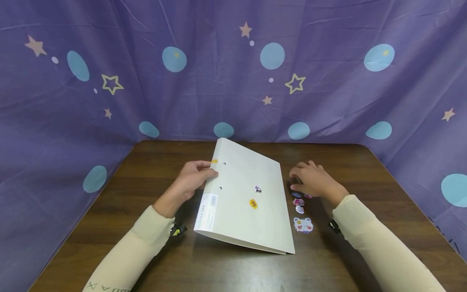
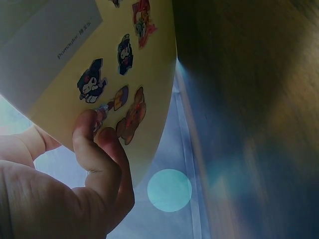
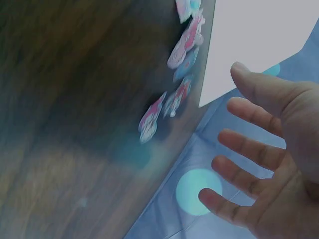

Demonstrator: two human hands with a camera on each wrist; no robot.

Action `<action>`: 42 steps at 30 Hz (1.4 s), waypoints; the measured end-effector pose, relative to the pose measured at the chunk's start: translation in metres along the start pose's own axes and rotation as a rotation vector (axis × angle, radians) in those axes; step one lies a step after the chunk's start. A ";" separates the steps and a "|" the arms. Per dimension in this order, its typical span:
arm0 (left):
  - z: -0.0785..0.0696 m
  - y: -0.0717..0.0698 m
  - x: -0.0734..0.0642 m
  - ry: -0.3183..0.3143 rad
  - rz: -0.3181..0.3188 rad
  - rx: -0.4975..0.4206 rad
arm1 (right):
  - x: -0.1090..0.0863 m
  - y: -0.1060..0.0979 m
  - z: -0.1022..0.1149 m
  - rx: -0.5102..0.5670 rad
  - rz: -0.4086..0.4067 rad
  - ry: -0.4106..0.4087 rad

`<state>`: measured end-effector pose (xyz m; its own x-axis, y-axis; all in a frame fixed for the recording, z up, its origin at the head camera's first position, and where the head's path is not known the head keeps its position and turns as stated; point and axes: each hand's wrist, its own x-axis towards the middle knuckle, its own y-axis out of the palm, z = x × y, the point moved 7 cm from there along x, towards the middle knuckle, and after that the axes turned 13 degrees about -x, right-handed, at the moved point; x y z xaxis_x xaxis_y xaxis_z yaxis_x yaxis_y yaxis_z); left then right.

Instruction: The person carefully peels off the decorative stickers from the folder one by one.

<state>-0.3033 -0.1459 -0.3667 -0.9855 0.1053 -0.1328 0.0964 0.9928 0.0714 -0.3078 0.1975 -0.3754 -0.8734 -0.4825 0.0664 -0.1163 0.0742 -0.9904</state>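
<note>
A white clip-file folder (image 1: pixel 240 174) is held tilted over the table, its spine side raised. My left hand (image 1: pixel 191 178) pinches it at the spine, thumb on the top cover and fingers underneath. Two small stickers, one purple-and-black (image 1: pixel 258 189) and one orange (image 1: pixel 253 203), are on that cover. The left wrist view shows several more on the underside, among them a brown bear sticker (image 2: pixel 132 117) by my fingertips. My right hand (image 1: pixel 315 180), fingers spread and holding nothing in the right wrist view, hovers over loose stickers (image 3: pixel 187 42) beside the folder.
A larger white bear-face sticker (image 1: pixel 303 225) lies on the wooden table (image 1: pixel 153 162), by the folder's right edge. Behind the table's far edge hangs a purple cloth (image 1: pixel 233 81) printed with stars and blue dots. Dark wrist devices show at both cuffs.
</note>
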 end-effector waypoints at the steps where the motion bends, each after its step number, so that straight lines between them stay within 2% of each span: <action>1: 0.000 0.000 0.000 0.000 0.000 0.001 | 0.000 0.000 0.003 0.001 -0.004 -0.004; 8: 0.002 -0.001 0.000 -0.005 -0.001 0.005 | 0.001 -0.007 0.031 0.036 -0.030 -0.046; 17: 0.001 0.000 0.000 -0.003 0.005 -0.004 | 0.001 -0.010 0.056 -0.023 -0.107 -0.124; 23: 0.001 0.000 0.000 0.003 0.009 -0.003 | 0.001 -0.012 0.068 -0.028 -0.140 -0.158; 36: 0.001 0.001 0.001 0.013 0.008 -0.005 | 0.002 -0.017 0.084 -0.022 -0.278 -0.253; 42: 0.001 0.001 0.000 0.013 0.007 -0.008 | 0.004 -0.018 0.091 -0.030 -0.279 -0.267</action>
<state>-0.3031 -0.1447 -0.3675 -0.9866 0.1110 -0.1196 0.1019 0.9916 0.0797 -0.2661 0.1153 -0.3679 -0.6529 -0.6974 0.2955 -0.3493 -0.0689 -0.9345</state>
